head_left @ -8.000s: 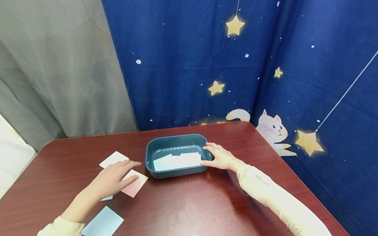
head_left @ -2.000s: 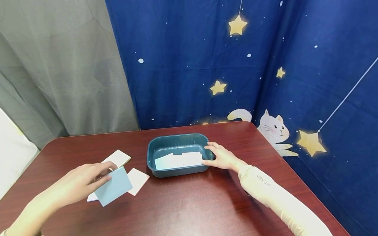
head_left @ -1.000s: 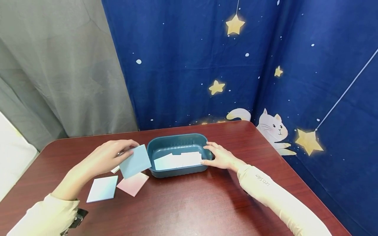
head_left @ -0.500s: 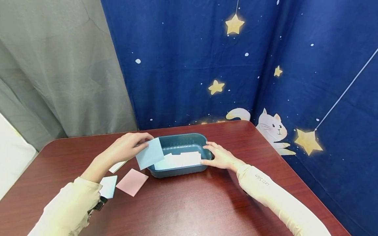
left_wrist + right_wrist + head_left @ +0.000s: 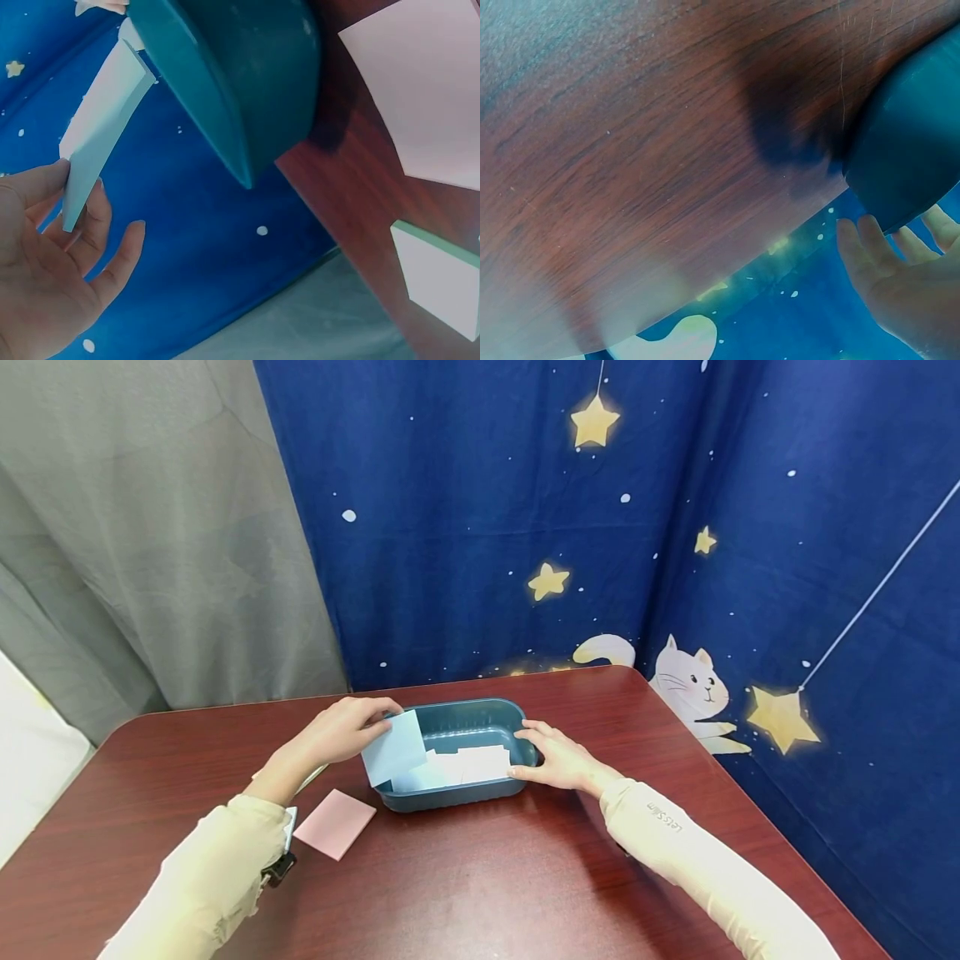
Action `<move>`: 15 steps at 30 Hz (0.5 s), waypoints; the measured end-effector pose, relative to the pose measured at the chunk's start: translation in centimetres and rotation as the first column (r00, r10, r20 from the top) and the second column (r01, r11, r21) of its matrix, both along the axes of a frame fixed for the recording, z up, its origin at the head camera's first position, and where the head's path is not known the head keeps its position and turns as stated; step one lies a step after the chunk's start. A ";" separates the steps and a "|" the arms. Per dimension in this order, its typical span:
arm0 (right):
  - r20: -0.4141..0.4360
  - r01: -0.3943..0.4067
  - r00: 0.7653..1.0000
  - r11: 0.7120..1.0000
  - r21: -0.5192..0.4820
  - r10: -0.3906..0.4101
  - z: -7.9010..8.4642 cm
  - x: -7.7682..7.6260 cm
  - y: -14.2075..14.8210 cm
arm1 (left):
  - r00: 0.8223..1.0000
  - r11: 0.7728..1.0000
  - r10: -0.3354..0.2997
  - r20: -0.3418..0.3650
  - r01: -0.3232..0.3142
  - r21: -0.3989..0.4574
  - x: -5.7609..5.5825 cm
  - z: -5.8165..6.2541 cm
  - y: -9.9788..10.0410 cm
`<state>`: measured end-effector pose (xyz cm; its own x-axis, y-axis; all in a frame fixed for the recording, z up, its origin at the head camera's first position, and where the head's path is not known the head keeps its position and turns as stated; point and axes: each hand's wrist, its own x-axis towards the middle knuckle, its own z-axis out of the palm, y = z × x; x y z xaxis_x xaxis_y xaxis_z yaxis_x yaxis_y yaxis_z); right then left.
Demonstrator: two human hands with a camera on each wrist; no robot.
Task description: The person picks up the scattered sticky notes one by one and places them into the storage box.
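My left hand pinches a light blue sticky note pad between thumb and fingers. The pad is tilted and overlaps the left end of a teal plastic basket. In the left wrist view the held pad shows edge-on, with the outer fingers curved away from it. White-looking pads lie along the basket's near side. At the basket's other end, my right hand holds the rim, thumb towards the front and fingers over the far side. A pink pad lies flat on the table left of the basket.
Behind my left forearm, a pale blue pad and a whitish pad are mostly hidden. The wooden table ends just behind the basket, at a blue star-patterned curtain and a grey one.
My left hand has taken up the blue pad from the table's near left and carried it right, over the basket's left end. My right hand has stayed at the basket.
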<state>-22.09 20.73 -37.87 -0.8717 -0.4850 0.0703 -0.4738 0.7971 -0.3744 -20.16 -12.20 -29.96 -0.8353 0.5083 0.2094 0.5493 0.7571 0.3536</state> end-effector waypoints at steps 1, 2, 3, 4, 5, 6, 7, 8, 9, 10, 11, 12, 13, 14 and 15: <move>0.001 0.002 1.000 1.000 0.002 -0.002 0.0 0.0 0.0 | 1.000 1.000 0.007 0.008 -0.007 -0.002 -0.1 -0.1 0.1; 0.003 0.005 1.000 1.000 0.003 -0.005 -0.1 0.0 0.0 | 1.000 1.000 0.014 0.012 -0.014 -0.004 -0.3 -0.3 0.2; 0.002 0.005 1.000 1.000 0.003 -0.005 -0.1 -0.1 0.0 | 1.000 1.000 0.020 0.014 -0.019 -0.007 -0.5 -0.5 0.3; 0.003 0.006 1.000 1.000 0.002 -0.006 -0.2 -0.1 0.0 | 0.999 1.000 0.026 0.020 -0.025 -0.007 -0.6 -0.7 0.4; 0.004 0.007 1.000 1.000 0.002 -0.007 -0.2 -0.1 0.0 | 0.999 0.999 0.033 0.026 -0.033 -0.007 -0.8 -0.9 0.5; 0.008 0.010 1.000 1.000 0.003 -0.010 -0.2 -0.1 0.0 | 0.999 0.999 0.040 0.033 -0.040 -0.007 -0.9 -1.1 0.5; 0.008 0.010 1.000 1.000 0.003 -0.010 -0.3 -0.1 0.0 | 0.998 0.999 0.045 0.040 -0.045 -0.006 -1.1 -1.3 0.6; 0.008 0.010 1.000 1.000 0.003 -0.010 -0.3 -0.1 0.0 | 0.998 0.999 0.050 0.047 -0.050 -0.006 -1.2 -1.4 0.7; 0.008 0.009 1.000 1.000 0.003 -0.009 -0.3 -0.1 0.0 | 0.997 0.999 0.054 0.055 -0.054 -0.005 -1.4 -1.6 0.7; 0.009 0.010 1.000 1.000 0.003 -0.010 -0.3 -0.1 0.0 | 0.996 0.998 0.060 0.062 -0.060 -0.004 -1.5 -1.7 0.8; 0.009 0.010 1.000 1.000 0.004 -0.010 -0.3 -0.1 0.0 | 0.996 0.998 0.063 0.064 -0.063 -0.004 -1.6 -1.8 0.9; 0.009 0.010 1.000 1.000 0.003 -0.010 -0.3 -0.1 0.0 | 0.996 0.998 0.064 0.065 -0.064 -0.004 -1.7 -1.9 0.9; 0.008 0.010 1.000 1.000 0.002 -0.010 -0.3 -0.2 0.0 | 0.996 0.998 0.065 0.065 -0.065 -0.003 -1.8 -2.0 1.0; 0.008 0.011 1.000 1.000 0.003 -0.011 -0.3 -0.2 0.0 | 0.996 0.998 0.067 0.065 -0.067 -0.002 -1.9 -2.1 1.1; 0.008 0.012 1.000 1.000 0.004 -0.012 -0.2 -0.2 0.0 | 0.995 0.998 0.069 0.066 -0.069 -0.001 -2.0 -2.2 1.1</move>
<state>-22.27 20.73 -38.12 -0.8779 -0.4750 0.0611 -0.4611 0.8040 -0.3754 -22.19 -11.07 -32.15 -0.8804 0.4488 0.1532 0.4713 0.7917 0.3886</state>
